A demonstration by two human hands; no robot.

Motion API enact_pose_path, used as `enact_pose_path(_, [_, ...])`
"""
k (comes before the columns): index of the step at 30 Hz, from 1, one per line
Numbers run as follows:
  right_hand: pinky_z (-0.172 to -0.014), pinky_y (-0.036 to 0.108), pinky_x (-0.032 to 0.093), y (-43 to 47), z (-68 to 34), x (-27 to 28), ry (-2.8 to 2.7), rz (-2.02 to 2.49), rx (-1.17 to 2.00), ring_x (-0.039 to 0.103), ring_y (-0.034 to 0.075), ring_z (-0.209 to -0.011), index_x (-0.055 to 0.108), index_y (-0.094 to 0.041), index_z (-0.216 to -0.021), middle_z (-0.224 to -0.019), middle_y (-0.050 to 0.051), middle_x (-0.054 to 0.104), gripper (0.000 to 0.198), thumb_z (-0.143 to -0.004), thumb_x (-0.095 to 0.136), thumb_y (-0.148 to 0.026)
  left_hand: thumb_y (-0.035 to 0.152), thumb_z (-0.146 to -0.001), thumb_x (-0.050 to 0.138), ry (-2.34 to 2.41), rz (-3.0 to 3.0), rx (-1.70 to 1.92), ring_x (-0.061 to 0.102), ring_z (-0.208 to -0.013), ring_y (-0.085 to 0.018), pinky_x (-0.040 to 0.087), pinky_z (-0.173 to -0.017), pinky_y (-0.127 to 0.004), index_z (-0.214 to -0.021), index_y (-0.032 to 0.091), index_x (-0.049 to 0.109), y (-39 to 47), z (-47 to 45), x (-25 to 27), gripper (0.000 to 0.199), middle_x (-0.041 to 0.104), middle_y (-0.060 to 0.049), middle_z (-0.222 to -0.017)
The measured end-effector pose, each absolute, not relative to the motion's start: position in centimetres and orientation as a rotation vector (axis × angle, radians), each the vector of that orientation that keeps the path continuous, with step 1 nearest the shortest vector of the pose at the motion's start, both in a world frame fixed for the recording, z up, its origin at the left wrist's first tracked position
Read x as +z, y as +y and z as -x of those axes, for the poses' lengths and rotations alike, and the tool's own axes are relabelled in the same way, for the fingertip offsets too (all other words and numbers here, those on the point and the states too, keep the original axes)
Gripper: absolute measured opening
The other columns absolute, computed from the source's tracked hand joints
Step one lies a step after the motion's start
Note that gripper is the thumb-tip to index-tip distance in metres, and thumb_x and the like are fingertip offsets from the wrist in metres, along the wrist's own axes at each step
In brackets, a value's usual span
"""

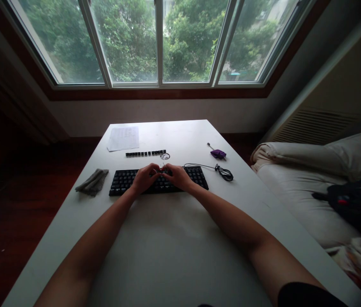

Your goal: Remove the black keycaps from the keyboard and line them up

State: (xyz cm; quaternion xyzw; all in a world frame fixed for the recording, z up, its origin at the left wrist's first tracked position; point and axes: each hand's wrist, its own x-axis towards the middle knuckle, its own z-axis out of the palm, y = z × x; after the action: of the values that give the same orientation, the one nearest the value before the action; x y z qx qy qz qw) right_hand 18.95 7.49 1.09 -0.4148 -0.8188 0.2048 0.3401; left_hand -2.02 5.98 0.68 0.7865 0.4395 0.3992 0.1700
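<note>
A black keyboard [125, 182] lies across the white table in front of me. Over its upper middle keys my left hand [145, 178] and my right hand [178, 177] meet, fingers curled and fingertips close together. Between the fingertips shows a small bit of red and pale material, too small to name. Both hands look closed around it, and the keys beneath are partly hidden. Just beyond the hands, several loose black keycaps [145, 153] stand in a row. At the row's right end lies a small ring-shaped item [165, 156].
A folded grey cloth [93, 182] lies left of the keyboard. To the right are a coiled black cable [224, 172] and a purple item [218, 154] by a small brush-like stick [209, 145]. A printed paper sheet [124, 138] rests at the table's far left corner.
</note>
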Motion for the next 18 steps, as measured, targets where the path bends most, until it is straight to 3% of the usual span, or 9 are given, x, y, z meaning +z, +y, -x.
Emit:
enact_pose_path(5, [-0.063,0.023,0.039,9.4,-20.2,1.8,-2.129,1.129,0.517,0.054,0.013,-0.062,0.068,-0.022,-0.104,-0.071,-0.002,0.063,0.024,-0.084,0.064,-0.035,0.029,-0.086,0.065,1.295,-2.241,1.083,0.068,-0.078,-0.014,0.052,-0.073,-0.028,-0.117,0.025,0.055,6.0,1.9,0.9,0.033,0.071,-0.001,-0.102])
enact_pose_path(10, [-0.065,0.023,0.04,14.1,-22.0,2.1,-2.078,1.31,0.429,0.055,0.014,-0.065,0.07,-0.023,-0.103,-0.072,-0.001,0.064,0.025,-0.084,0.064,-0.038,0.026,-0.089,0.06,1.319,-2.294,1.02,0.066,-0.079,-0.015,0.052,-0.075,-0.029,-0.12,0.026,0.056,6.3,1.8,0.6,0.031,0.07,-0.001,-0.101])
enact_pose_path(18, [-0.076,0.027,0.043,20.6,-20.9,0.4,-2.235,1.694,0.305,0.063,0.02,-0.086,0.068,-0.026,-0.112,-0.096,0.005,0.072,0.027,-0.087,0.063,-0.037,0.024,-0.088,0.059,1.32,-2.436,0.936,0.064,-0.094,-0.02,0.05,-0.086,-0.035,-0.115,0.025,0.06,6.4,1.8,0.4,0.027,0.069,-0.003,-0.102])
